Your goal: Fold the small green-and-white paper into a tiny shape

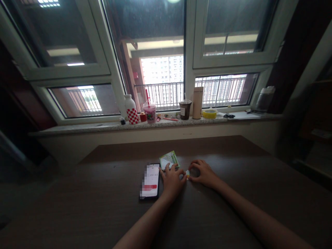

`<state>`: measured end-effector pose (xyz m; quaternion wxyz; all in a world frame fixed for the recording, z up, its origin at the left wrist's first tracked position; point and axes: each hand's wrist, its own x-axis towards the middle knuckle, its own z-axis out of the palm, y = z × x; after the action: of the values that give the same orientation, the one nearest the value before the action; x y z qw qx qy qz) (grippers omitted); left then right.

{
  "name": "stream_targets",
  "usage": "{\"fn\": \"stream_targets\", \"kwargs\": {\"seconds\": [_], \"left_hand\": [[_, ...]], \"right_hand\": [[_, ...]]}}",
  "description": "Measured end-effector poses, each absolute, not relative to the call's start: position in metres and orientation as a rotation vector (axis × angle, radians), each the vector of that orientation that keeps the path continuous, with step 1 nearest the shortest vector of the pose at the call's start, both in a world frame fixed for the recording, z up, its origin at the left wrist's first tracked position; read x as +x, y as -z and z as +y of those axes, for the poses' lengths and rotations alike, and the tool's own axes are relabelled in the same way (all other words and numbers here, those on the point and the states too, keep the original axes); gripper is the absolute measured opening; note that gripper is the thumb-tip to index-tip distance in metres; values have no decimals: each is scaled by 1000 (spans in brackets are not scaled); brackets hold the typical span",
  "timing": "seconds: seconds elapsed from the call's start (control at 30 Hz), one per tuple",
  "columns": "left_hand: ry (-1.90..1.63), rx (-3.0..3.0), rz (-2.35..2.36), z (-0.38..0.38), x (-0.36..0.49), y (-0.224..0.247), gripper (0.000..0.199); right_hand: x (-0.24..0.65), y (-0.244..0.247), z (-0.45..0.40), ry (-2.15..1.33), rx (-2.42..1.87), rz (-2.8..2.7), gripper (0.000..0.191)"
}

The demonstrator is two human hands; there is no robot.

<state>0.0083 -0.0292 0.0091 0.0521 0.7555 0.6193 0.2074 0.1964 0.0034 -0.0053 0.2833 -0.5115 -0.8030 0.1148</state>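
Head cam: sm. piece (187,173), vis. long axis approx. fore-aft.

Smooth wood-look tabletop (103,183) with dull sheen, paper-like packet (168,158), speckled stone-like sill (90,128)

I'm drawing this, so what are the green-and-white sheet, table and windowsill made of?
Green-and-white sheet: perhaps paper or plastic, flat and printed; finish unclear.
Table: probably wood or imitation, dark brown, softly shiny.
Windowsill: likely stone, speckled grey, fairly smooth.
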Motion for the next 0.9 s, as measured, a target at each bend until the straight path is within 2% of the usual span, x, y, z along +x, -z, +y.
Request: {"fn": "stream_targets", "kwargs": {"seconds": [0.27,0.4,0.7,0.9], "left_hand": [[-697,2304,1866,-26,7,-3,18],[-720,2313,1854,-25,6,-1,17],[-741,2313,1858,-24,7,1,17],[-726,2327,1867,-24,7,-1,16]], "right_hand": [[201,14,8,-371,-1288,-2092,29],[203,19,14,-431,-1278,-2004,10],[205,18,11,-542,-1174,-2062,8],[202,20,12,-474,-1156,-2080,8]]}}
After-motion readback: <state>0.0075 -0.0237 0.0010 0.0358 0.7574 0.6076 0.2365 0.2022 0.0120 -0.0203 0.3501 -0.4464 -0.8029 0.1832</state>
